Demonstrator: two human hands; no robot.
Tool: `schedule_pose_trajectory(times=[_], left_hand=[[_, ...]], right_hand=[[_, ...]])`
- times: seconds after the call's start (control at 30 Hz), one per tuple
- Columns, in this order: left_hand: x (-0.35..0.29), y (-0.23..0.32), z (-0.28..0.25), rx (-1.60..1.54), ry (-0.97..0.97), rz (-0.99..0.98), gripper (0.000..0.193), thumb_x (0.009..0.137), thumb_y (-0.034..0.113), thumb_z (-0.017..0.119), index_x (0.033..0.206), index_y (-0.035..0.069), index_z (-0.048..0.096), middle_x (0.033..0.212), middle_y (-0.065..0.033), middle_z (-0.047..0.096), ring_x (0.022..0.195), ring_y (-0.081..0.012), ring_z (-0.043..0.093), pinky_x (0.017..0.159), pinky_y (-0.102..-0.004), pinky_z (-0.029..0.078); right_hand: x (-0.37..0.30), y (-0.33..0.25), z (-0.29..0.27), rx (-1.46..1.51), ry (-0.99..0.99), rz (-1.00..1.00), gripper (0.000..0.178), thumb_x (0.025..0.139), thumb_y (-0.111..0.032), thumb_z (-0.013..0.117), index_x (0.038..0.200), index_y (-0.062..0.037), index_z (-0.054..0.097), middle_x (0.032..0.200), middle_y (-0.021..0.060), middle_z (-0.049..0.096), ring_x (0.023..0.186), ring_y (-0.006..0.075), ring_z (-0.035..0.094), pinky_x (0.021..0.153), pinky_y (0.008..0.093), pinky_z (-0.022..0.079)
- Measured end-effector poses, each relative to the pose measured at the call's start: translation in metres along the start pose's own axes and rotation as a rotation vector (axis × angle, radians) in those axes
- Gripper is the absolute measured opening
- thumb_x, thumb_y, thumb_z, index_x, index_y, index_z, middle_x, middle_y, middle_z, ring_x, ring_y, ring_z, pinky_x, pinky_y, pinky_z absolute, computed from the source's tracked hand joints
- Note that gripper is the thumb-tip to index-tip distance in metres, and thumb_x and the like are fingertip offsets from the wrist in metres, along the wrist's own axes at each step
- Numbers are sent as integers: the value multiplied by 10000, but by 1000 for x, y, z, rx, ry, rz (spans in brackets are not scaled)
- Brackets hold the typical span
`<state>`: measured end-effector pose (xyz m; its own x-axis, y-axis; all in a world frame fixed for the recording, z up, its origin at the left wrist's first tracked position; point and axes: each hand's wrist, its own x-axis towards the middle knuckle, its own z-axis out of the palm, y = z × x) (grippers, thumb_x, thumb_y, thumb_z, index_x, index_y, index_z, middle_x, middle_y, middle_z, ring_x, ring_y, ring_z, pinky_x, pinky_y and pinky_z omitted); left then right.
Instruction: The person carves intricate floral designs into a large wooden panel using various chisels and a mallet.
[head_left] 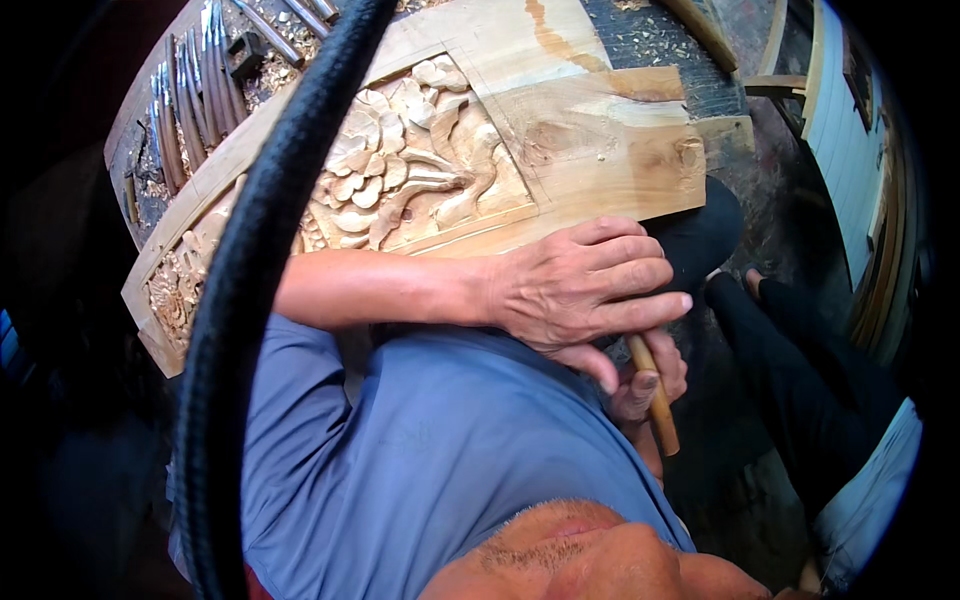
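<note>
My left hand (590, 285) reaches across from the left, palm down, its fingers loosely bent and the thumb set apart. It lies over the upper end of a slim tool with a round wooden handle (660, 415). Below it, my right hand (665, 370) is closed round that handle, whose lower end sticks out past the fingers. The tool's other end is hidden under my left hand. Just beyond my left forearm lies a pale wooden panel (505, 215) with flowers and leaves carved in relief (370, 150). Its right part is plain wood with a knot.
Several carving chisels (190, 100) lie among wood shavings at the far left of the dark worktable (130, 150). A thick black cable (255, 230) crosses the view in front. Pale boards (840, 130) stand at the right, near another person's dark-trousered legs (780, 350).
</note>
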<state>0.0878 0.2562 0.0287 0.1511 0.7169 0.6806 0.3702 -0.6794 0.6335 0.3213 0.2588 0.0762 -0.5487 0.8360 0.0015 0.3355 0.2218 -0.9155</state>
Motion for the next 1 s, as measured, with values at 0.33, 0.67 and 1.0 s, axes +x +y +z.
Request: schedule_pose_trajectory(times=[0.33, 0.67, 1.0], left_hand=[[-15, -10, -1, -311, -219, -43, 1028, 893, 759, 719, 1531, -30, 554, 917, -69, 554, 689, -242, 607, 589, -387, 484], [-12, -13, 2, -371, -115, -121, 1163, 783, 841, 757, 1530, -28, 559, 934, -74, 560, 769, -269, 618, 639, -399, 462], [-14, -13, 3, -369, -116, -85, 1132, 812, 820, 753, 1500, -60, 572, 958, -88, 571, 773, -264, 618, 644, -399, 464]], right_hand=[[44, 4, 4, -1, -285, -219, 525, 1054, -379, 569, 1174, 102, 740, 938, 197, 782, 862, 302, 786, 786, 400, 604], [49, -11, 3, -123, -295, -210, 460, 1023, -315, 573, 1133, 101, 738, 888, 190, 764, 814, 308, 781, 759, 405, 605], [48, -25, 1, -205, -322, -179, 397, 992, -250, 576, 1093, 100, 735, 839, 183, 747, 766, 313, 775, 733, 411, 605]])
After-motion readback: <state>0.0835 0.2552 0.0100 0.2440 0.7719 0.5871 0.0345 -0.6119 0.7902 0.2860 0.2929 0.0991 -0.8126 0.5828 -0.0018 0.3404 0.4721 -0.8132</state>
